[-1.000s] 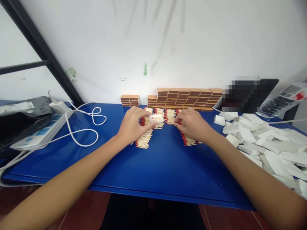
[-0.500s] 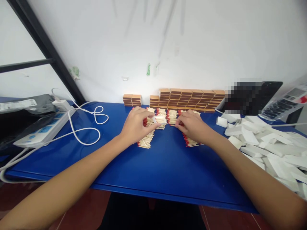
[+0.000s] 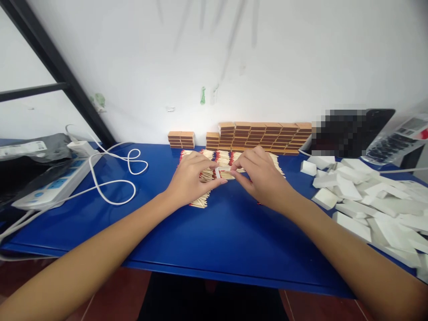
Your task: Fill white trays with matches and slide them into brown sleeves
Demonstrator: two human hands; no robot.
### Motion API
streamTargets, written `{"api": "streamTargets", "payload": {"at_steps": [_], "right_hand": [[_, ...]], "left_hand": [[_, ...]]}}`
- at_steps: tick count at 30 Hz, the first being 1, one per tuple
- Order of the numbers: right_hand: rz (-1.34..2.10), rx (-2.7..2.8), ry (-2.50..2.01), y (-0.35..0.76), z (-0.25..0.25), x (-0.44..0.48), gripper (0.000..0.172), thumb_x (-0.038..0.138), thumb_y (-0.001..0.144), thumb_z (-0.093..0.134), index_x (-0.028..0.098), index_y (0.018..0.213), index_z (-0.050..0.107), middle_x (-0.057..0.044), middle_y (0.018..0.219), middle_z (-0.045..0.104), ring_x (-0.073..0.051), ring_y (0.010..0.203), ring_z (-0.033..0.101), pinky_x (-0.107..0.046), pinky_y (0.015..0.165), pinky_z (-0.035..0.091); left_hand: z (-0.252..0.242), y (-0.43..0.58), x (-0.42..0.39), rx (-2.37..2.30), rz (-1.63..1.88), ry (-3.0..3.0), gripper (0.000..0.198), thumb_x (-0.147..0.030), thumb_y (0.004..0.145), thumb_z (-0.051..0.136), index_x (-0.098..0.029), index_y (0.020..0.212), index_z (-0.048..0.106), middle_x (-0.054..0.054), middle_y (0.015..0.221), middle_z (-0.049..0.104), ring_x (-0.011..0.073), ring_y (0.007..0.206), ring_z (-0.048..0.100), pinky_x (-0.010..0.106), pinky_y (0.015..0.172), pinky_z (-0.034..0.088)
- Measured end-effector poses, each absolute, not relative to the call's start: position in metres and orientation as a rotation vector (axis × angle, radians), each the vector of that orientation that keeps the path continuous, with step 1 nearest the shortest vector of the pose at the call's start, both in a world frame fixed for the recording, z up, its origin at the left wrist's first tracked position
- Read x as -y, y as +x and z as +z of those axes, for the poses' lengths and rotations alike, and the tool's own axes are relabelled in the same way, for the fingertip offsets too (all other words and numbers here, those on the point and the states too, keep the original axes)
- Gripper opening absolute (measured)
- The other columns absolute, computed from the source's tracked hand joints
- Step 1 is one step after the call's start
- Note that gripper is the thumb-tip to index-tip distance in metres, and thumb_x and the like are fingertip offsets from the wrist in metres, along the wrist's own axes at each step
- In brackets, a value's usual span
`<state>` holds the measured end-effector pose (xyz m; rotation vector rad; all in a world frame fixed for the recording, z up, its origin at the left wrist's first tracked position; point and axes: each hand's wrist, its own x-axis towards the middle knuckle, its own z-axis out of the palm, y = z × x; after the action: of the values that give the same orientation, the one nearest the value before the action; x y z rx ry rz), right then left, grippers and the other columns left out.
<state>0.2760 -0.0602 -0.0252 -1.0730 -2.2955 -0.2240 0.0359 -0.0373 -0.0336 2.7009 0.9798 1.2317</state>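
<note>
Between thumb and fingers, my left hand point(image 3: 190, 180) grips a small white matchbox tray point(image 3: 217, 173) just above the piled matches. My right hand point(image 3: 261, 176) is closed in a pinch at the tray's right end, on a few matches point(image 3: 228, 170) that lie at the tray's opening. Its fingertips partly cover the tray, so how full it is cannot be seen. Behind and beneath both hands, red-tipped matches point(image 3: 199, 200) lie in bundled rows on the blue table point(image 3: 214, 240).
Stacked brown matchboxes point(image 3: 261, 133) line the wall, with a smaller stack point(image 3: 181, 139) to their left. A heap of white trays point(image 3: 374, 200) covers the right side near a black phone point(image 3: 354, 133). At left lie a power strip point(image 3: 56, 183) and a looped white cable point(image 3: 113, 182).
My right hand has moved left from the match pile to the tray, bringing matches. The tray in my left hand has tilted and shifted slightly.
</note>
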Motion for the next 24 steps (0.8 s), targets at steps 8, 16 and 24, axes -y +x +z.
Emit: {"api": "streamTargets", "payload": {"at_steps": [8,16,24], "right_hand": [[-0.112,2.315,-1.048,0.284,-0.028,0.055,0.014,0.027,0.106,0.054,0.024,0.098,0.064,-0.01,0.099,0.067,-0.029,0.098,0.052,-0.044,0.086,0.04],[-0.255,2.31,-1.233,0.306,-0.045,0.035,0.02,0.024,0.102,0.056,0.022,0.099,0.075,-0.013,0.099,0.067,-0.031,0.099,0.051,-0.045,0.086,0.039],[-0.236,2.386,-1.271,0.312,-0.054,0.025,0.023,0.023,0.1,0.059,0.019,0.098,0.082,-0.013,0.095,0.067,-0.029,0.096,0.051,-0.043,0.084,0.04]], "left_hand": [[-0.037,0.035,0.035,-0.976,1.286,2.68,0.036,-0.05,0.085,0.088,-0.021,0.105,0.078,0.005,0.095,0.077,0.0246,0.095,0.066,0.041,0.089,0.052],[-0.033,0.032,0.034,-1.12,1.27,2.674,0.034,-0.048,0.084,0.089,-0.021,0.1,0.077,0.005,0.095,0.078,0.0241,0.093,0.065,0.041,0.09,0.051],[-0.033,0.032,0.032,-1.088,1.31,2.677,0.034,-0.049,0.086,0.087,-0.019,0.099,0.077,0.004,0.094,0.078,0.0239,0.091,0.065,0.04,0.087,0.049]]}}
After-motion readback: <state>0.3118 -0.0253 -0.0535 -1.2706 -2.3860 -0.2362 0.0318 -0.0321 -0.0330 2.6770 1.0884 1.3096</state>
